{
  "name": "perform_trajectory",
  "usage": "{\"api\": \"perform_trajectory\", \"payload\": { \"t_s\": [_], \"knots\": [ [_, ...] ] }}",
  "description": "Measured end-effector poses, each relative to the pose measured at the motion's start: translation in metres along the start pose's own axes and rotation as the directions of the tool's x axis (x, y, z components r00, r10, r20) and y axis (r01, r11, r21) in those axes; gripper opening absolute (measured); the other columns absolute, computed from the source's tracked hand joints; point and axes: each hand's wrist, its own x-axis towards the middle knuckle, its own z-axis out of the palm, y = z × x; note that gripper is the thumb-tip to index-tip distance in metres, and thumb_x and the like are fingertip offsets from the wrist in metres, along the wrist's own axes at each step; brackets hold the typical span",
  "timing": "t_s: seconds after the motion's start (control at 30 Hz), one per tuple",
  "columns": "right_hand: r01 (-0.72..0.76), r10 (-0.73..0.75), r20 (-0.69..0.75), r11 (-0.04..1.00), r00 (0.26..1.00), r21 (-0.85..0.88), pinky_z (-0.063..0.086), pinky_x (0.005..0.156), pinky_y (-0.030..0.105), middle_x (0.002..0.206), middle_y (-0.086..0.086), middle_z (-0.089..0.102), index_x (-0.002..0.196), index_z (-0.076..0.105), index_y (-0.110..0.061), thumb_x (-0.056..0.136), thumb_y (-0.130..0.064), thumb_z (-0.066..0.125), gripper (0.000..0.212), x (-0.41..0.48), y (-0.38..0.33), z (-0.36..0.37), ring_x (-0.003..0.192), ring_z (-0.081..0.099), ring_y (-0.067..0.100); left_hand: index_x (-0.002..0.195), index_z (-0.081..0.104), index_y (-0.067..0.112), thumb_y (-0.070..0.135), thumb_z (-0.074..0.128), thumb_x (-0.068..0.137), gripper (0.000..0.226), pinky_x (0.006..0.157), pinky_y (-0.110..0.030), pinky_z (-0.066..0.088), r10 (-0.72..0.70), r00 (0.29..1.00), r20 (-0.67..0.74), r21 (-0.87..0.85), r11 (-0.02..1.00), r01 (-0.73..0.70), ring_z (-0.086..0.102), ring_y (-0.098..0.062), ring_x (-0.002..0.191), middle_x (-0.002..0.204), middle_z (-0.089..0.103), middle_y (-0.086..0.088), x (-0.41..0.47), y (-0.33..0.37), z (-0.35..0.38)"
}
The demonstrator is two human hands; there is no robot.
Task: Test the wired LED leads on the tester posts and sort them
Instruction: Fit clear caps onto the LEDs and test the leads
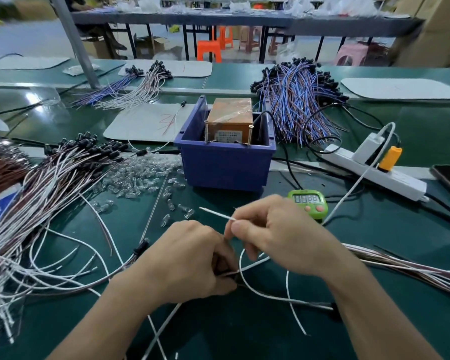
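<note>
Sprawling along the bench's (387, 224) left edge is a heap of white-and-brown wired LED leads (50, 178), with loose clear LED bulbs (138, 175) just beside it. Near the front edge, the left hand (190, 261) is curled tight around what looks like a lead's dark socket end, mostly hidden. The right hand (276, 235) pinches a white lead (216, 213) near its free end, between thumb and forefinger. Behind both hands, mid-bench, a blue bin (226, 165) holds the orange tester box (230, 114). A green timer (308, 203) sits near the bin's right corner, and a white power strip (374, 167) lies toward the right edge.
</note>
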Motion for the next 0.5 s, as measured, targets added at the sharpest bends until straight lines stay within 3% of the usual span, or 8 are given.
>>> {"api": "perform_trajectory", "payload": {
  "t_s": [0.07,0.2,0.3,0.43,0.5],
  "knots": [
    [-0.023,0.023,-0.010,0.999,1.000,-0.039,0.037,0.047,0.013,0.056,-0.003,0.068,0.081,0.073,-0.031,0.095,-0.033,0.058,0.020,-0.002,0.003,0.004,0.045,0.050,0.004,0.099,0.071,0.049,0.054,0.066,0.066,0.034,0.066,-0.010,0.041,0.012,0.999,0.035,0.004,1.000,-0.012,0.058,-0.007,0.079,0.082,0.069,0.018,-0.001,0.000,-0.003],
    [-0.071,0.066,-0.071,0.995,0.995,-0.070,0.041,0.047,0.016,0.056,-0.002,0.067,0.080,0.073,-0.029,0.096,-0.030,0.058,0.022,-0.002,0.010,0.003,0.045,0.053,0.005,0.112,0.067,0.051,0.053,0.067,0.065,0.047,0.079,-0.010,0.043,0.065,0.995,0.075,-0.022,0.998,-0.064,0.057,0.003,0.093,0.099,0.066,0.023,-0.004,0.004,-0.002],
    [-0.074,0.064,-0.126,0.994,0.990,-0.077,0.041,0.046,0.018,0.055,-0.002,0.066,0.080,0.072,-0.028,0.096,-0.031,0.058,0.022,-0.001,0.012,0.003,0.043,0.052,0.006,0.099,0.076,0.042,0.049,0.069,0.068,0.032,0.083,-0.008,0.040,0.110,0.992,0.057,-0.036,0.994,-0.108,0.053,0.006,0.099,0.101,0.066,0.023,-0.004,0.009,0.003],
    [-0.039,0.022,-0.218,0.996,0.976,-0.074,0.047,0.052,0.037,0.053,0.002,0.061,0.077,0.071,-0.026,0.095,-0.033,0.059,0.023,0.000,0.014,0.004,0.047,0.052,0.017,0.092,0.078,0.036,0.050,0.067,0.075,0.025,0.081,-0.019,0.046,0.134,0.991,0.028,-0.006,0.991,-0.134,0.055,-0.002,0.095,0.093,0.067,0.017,-0.003,0.011,0.007],
    [-0.024,0.007,-0.246,0.998,0.969,-0.065,0.046,0.053,0.035,0.053,0.001,0.060,0.076,0.072,-0.027,0.094,-0.034,0.059,0.023,0.001,0.015,0.004,0.047,0.050,0.013,0.089,0.077,0.033,0.048,0.066,0.075,0.024,0.079,-0.021,0.047,0.154,0.988,0.019,0.005,0.988,-0.154,0.055,-0.004,0.091,0.089,0.065,0.015,-0.004,0.012,0.008]
  ]
}}
